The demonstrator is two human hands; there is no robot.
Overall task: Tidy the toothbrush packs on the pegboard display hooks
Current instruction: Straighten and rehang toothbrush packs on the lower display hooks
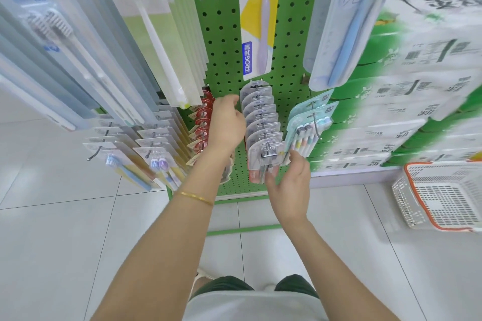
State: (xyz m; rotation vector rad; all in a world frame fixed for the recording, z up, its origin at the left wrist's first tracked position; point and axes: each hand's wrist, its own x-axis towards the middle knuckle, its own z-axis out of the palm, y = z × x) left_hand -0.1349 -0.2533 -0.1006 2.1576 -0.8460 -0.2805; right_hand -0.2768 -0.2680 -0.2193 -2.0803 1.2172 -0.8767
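The front clear blister toothbrush pack (257, 161) of the centre row is steadied from below by the right hand (289, 185), its fingers spread and fairly straight against the pack's lower part. Farther in, the left hand (227, 125) is set between the red-carded packs (203, 122) and the row of clear toothbrush packs (258, 114). Whether anything is gripped there cannot be told. Squaring of this row on its metal hook (268, 155) is judged under way. Next, the packs probably need pressing back evenly toward the green perforated pegboard (221, 21). A white tiled floor (65, 229) lies below, and a white plastic basket with orange rim (443, 198) is seen at right.
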